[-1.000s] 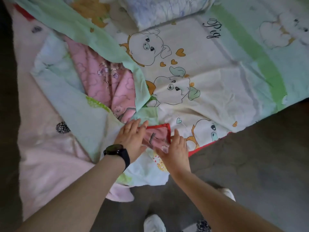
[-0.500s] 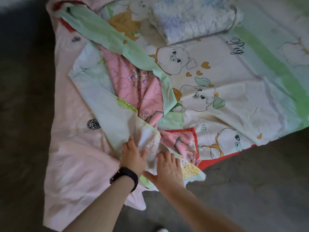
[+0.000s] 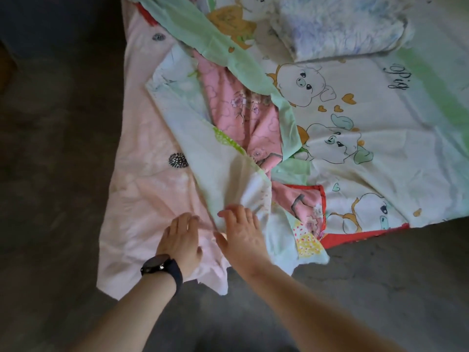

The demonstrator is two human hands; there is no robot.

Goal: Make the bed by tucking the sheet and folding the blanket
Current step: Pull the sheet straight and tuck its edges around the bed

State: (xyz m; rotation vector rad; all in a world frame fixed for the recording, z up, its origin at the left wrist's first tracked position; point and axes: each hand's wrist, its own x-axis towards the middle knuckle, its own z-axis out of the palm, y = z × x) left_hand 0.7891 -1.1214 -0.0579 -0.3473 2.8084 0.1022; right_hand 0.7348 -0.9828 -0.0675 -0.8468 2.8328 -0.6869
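A pale pink sheet [image 3: 142, 199] lies spread on the floor at the left. Over it lies a rumpled pale green and white cloth [image 3: 218, 168], and under that a pink printed blanket [image 3: 241, 110] with a red border. A cream cover with cartoon pigs [image 3: 368, 123] stretches to the right. My left hand [image 3: 181, 240], with a black watch on the wrist, rests flat on the pink sheet, fingers apart. Just beside it, my right hand [image 3: 239, 233] presses flat on the near edge of the green and white cloth.
A folded white and blue fluffy blanket [image 3: 335, 24] lies at the top on the pig cover. Dark grey floor [image 3: 380, 288] surrounds the bedding at the left and along the bottom.
Both hands have moved left, off the red-bordered pink patch, onto the pink sheet and the green cloth's near edge. The view has shifted left as well.
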